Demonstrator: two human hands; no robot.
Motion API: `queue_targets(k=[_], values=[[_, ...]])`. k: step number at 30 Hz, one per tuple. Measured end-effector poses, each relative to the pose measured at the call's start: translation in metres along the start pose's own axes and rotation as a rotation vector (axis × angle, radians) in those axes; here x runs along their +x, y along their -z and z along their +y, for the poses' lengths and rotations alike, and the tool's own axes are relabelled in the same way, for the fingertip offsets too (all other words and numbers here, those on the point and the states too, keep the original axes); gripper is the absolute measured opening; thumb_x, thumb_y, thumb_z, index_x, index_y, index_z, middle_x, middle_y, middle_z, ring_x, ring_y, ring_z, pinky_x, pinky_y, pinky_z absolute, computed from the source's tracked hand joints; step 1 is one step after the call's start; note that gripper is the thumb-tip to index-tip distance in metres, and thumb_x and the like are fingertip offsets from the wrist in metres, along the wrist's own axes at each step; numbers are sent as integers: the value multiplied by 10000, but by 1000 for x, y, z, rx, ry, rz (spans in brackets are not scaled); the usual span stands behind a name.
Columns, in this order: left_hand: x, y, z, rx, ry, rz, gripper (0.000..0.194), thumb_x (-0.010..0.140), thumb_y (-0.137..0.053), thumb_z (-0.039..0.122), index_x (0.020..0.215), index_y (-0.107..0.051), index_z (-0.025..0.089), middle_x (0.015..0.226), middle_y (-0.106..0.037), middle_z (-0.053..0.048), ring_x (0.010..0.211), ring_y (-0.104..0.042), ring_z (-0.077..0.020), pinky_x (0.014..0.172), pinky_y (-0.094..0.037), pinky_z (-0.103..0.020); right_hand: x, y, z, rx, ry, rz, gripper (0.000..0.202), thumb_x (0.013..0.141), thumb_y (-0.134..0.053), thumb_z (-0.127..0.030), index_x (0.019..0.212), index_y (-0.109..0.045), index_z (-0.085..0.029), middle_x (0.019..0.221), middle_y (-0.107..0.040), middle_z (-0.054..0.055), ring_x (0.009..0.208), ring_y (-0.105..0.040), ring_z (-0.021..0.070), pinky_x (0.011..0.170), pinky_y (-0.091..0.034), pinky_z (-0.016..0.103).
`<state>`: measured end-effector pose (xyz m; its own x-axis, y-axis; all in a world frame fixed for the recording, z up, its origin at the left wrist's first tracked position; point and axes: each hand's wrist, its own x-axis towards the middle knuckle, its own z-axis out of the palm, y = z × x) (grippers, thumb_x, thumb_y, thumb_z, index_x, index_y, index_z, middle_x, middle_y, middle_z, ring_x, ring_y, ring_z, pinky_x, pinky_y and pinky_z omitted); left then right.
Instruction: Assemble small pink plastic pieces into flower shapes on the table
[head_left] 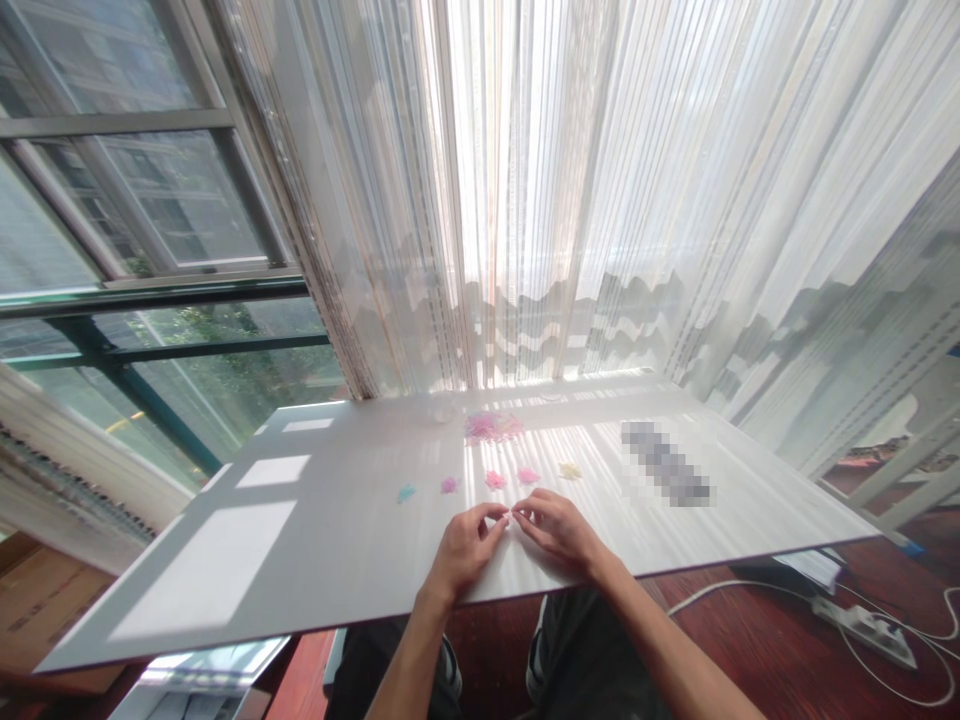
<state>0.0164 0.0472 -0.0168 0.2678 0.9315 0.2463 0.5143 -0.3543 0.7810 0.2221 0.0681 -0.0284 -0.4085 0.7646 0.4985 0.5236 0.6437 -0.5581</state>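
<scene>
My left hand (469, 545) and my right hand (553, 527) meet fingertip to fingertip above the white table (330, 560), near its front edge. Both are closed in a pinch on something too small to make out. Just beyond them lies a row of little piles: blue (406, 493), purple (449, 485), red-pink (495, 480), pink (528, 475) and yellow (570, 469). Farther back is a larger, loose heap of mixed pink and purple pieces (492, 428).
A pixelated dark object (666, 463) lies on the table's right part. A small clear item (442, 411) is near the back edge. Curtains (525, 200) hang behind the table. A power strip (866, 632) with cables lies on the floor at right.
</scene>
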Motion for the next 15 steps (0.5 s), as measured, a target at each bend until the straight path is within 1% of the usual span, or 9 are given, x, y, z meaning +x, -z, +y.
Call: queue_targets(k=[5, 10, 15], values=[[0, 0, -1, -3, 5, -5, 293, 916, -573, 400, 1034, -736, 187, 824, -759, -34, 601, -601, -135, 655, -516, -256, 1, -1, -1, -27, -7, -3, 135, 932, -606, -232, 946, -739, -215, 762, -625, 28, 681, -608, 151, 671, -495, 264], [1, 0, 0, -11, -8, 17, 271, 907, -577, 375, 1015, -737, 185, 886, -763, -47, 628, -604, -137, 661, -515, -256, 1, -1, 0, -45, 11, 7, 129, 925, -609, -218, 938, -737, -208, 746, -626, 30, 676, -609, 155, 661, -492, 260], [2, 0, 0, -24, -38, 38, 228, 887, -580, 310, 983, -743, 182, 888, -745, -50, 650, -583, -140, 693, -508, -264, 1, -1, 1, -63, 42, 13, 131, 920, -610, -206, 956, -736, -211, 734, -626, 29, 659, -608, 156, 649, -488, 258]])
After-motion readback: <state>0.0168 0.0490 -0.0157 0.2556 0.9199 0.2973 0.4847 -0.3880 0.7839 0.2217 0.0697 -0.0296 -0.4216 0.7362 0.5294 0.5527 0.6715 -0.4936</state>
